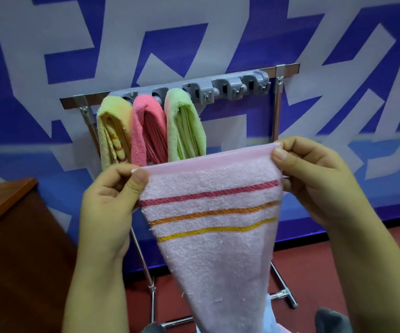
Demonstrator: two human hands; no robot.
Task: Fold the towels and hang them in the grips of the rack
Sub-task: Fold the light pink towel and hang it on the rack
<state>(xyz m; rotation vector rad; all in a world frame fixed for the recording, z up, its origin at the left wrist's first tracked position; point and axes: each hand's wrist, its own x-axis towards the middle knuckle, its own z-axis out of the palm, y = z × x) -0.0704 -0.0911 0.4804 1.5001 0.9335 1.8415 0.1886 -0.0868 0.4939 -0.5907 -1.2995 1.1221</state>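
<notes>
The person held a pale pink towel (214,236) up in front of the rack (170,88), the left hand (112,195) pinching its upper left corner and the right hand (314,179) pinching the upper right corner, so the hemmed top edge was stretched between them and the rest hung down in a narrowing drape. Three grips at the left end of the rack's grey bar were already filled: a yellow towel (113,131), a coral pink towel (146,131) and a green towel (184,126), each folded and hanging side by side. Three empty grips (227,88) remained toward the right end. The step in hand looked like the folding of the fourth towel; next it would probably need its corners brought together, folded narrow, then pushed into the nearest free grip just right of the green one.
</notes>
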